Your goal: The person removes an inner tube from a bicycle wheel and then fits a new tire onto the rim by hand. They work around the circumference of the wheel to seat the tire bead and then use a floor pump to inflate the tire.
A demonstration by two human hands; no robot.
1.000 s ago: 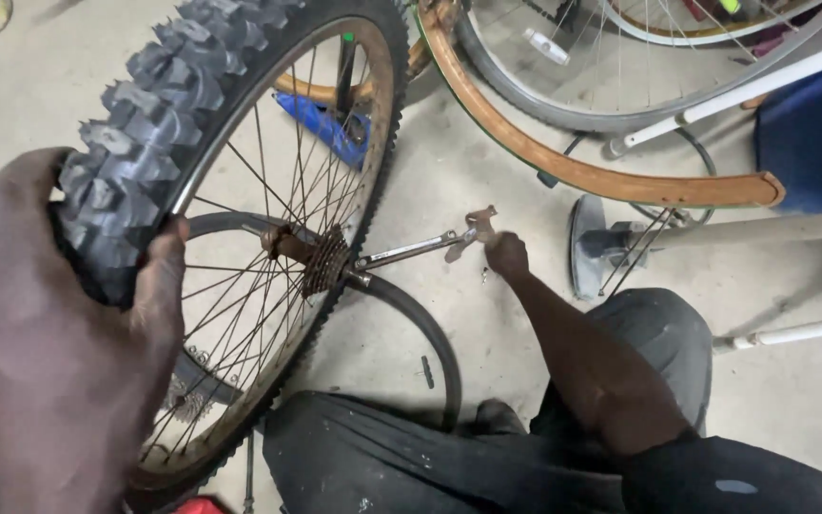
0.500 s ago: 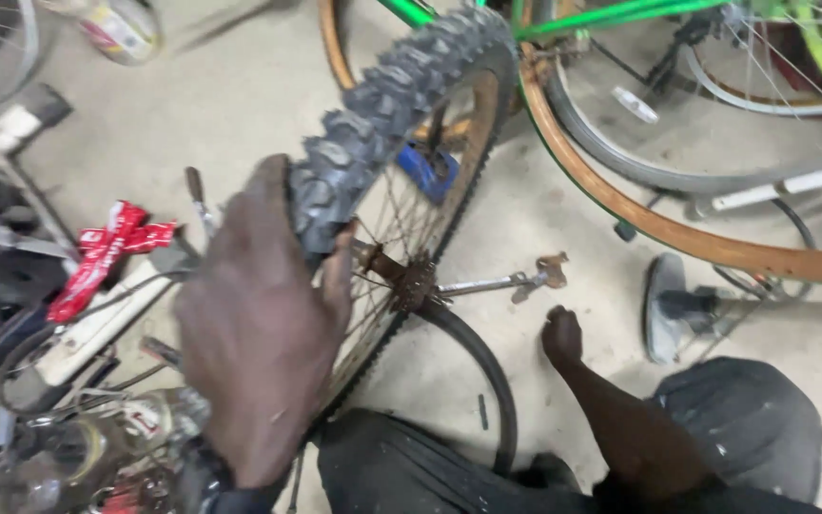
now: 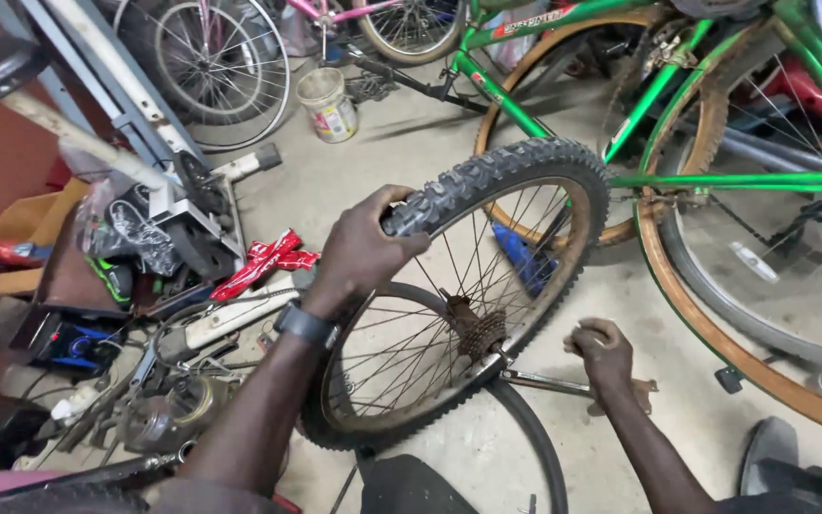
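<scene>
A bicycle wheel (image 3: 516, 200) with a knobby black tyre, rusty rim and a rusty gear cluster (image 3: 476, 331) stands tilted on the concrete floor in front of me. My left hand (image 3: 363, 249) grips the tyre at its upper left edge; a dark watch sits on that wrist. My right hand (image 3: 603, 352) is closed around the handle of a metal wrench (image 3: 549, 383) that reaches in to the wheel's axle near the gear cluster. A loose black tyre (image 3: 535, 447) lies on the floor under the wheel.
A green bicycle frame (image 3: 677, 179) with a tan-walled wheel (image 3: 715, 324) stands at right. A heap of tools and parts (image 3: 154, 381), red packaging (image 3: 268, 259) and a metal stand (image 3: 183, 205) fill the left. A small bucket (image 3: 327, 103) and more wheels (image 3: 221, 67) stand behind.
The view has swung left and up, bringing the green bicycle and the left-hand clutter into sight. My right hand has moved back onto the wrench. My left hand keeps its grip on the tyre.
</scene>
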